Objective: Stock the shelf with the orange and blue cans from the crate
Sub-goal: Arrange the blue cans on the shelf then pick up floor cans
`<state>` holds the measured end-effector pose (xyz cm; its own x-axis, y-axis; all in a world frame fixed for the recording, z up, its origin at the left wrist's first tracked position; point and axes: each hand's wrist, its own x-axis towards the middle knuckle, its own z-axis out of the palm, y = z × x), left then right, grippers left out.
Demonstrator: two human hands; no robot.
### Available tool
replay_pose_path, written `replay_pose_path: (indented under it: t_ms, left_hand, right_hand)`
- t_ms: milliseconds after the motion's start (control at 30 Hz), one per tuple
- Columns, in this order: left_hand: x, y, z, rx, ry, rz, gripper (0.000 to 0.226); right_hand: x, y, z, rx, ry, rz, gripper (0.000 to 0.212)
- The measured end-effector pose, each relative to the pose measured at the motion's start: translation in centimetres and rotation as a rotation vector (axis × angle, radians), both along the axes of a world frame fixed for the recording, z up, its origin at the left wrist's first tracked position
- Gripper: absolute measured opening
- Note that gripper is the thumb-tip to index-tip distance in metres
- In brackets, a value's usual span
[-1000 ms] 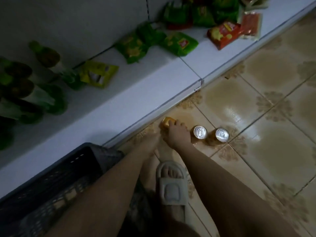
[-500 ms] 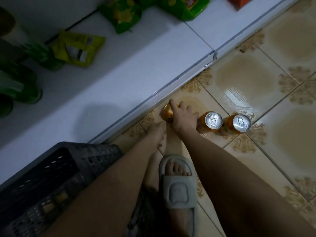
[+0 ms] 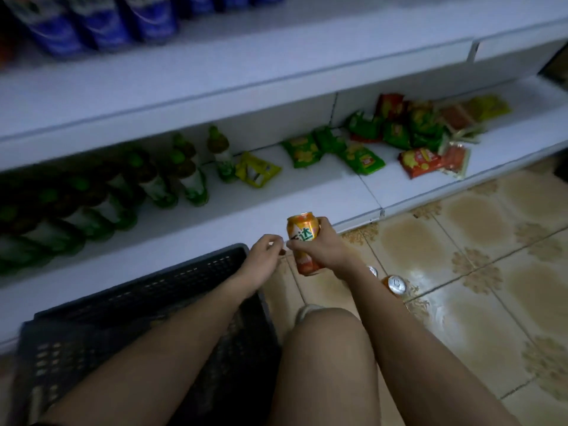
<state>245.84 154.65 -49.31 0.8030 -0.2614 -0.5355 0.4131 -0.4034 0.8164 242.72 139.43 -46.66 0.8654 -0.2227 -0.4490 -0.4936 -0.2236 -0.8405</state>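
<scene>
The white metal shelf (image 3: 276, 192) spans the view in two tiers: blue-labelled bottles (image 3: 101, 23) stand on the upper one, green-capped drink bottles (image 3: 147, 186) and a heap of green, red and yellow snack packets (image 3: 396, 139) lie on the lower. A dark plastic slatted crate (image 3: 147, 290) sits on the patterned beige tiled floor (image 3: 491, 272) against the shelf, under the left forearm. The right hand (image 3: 322, 244) grips an orange drink can (image 3: 302, 241), slightly tilted, fingers (image 3: 324, 224) curled round its side above the floor beside the crate's corner. The left hand (image 3: 266, 255) hovers just beside it with fingers loosely curled, seemingly holding nothing. Two more silver-topped orange cans (image 3: 396, 284) stand on the floor behind the right wrist.
</scene>
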Motion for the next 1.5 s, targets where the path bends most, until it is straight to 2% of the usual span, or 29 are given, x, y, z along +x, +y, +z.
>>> replay_pose_path:
  t_ms: [133, 300, 433, 600, 767, 833, 933, 1000, 1233, 1400, 1500]
  left_hand:
    - [-0.4, 4.0, 8.3, -0.023, -0.139, 0.047, 0.028]
    - [-1.5, 9.9, 16.6, -0.089, -0.327, 0.084, 0.028]
    - [-2.0, 15.6, 21.3, -0.096, -0.507, 0.104, 0.024]
    - [-1.7, 24.1, 24.6, -0.024, -0.634, 0.199, 0.025]
    - [-0.8, 34.0, 25.4, 0.174, -0.720, 0.320, 0.023]
    - [-0.7, 37.8, 25.4, 0.361, -0.784, 0.333, 0.026]
    - [-0.4, 43.0, 25.1, 0.750, -0.874, 0.270, 0.040]
    - [0.1, 45.7, 24.9, 0.892, -0.857, 0.215, 0.051]
    - [3.7, 50.5, 24.3, 1.046, -0.720, 0.160, 0.067]
    - [6.1, 52.5, 22.9, 1.019, -0.763, 0.154, 0.072]
    - [6.6, 53.2, 21.3, 1.023, -0.835, 0.156, 0.086]
  right_hand:
    - [-0.7, 3.8, 9.4, 0.083, -0.113, 0.014, 0.055]
    - [-2.3, 10.4, 17.9, 0.148, -0.243, 0.062, 0.059]
    - [-3.2, 16.1, 22.1, 0.201, -0.324, 0.111, 0.058]
    - [-3.5, 23.4, 24.9, 0.262, -0.360, 0.173, 0.056]
    - [-2.9, 30.6, 25.4, 0.331, -0.326, 0.147, 0.057]
    - [-2.5, 32.9, 25.8, 0.351, -0.326, 0.173, 0.055]
    - [-1.5, 36.2, 26.7, 0.341, -0.342, 0.247, 0.046]
    - [-0.7, 38.1, 27.3, 0.321, -0.356, 0.293, 0.045]
    - [2.4, 42.5, 27.9, 0.294, -0.371, 0.371, 0.042]
    - [5.0, 44.8, 26.9, 0.255, -0.369, 0.381, 0.037]
    - [7.2, 46.4, 26.3, 0.260, -0.348, 0.349, 0.042]
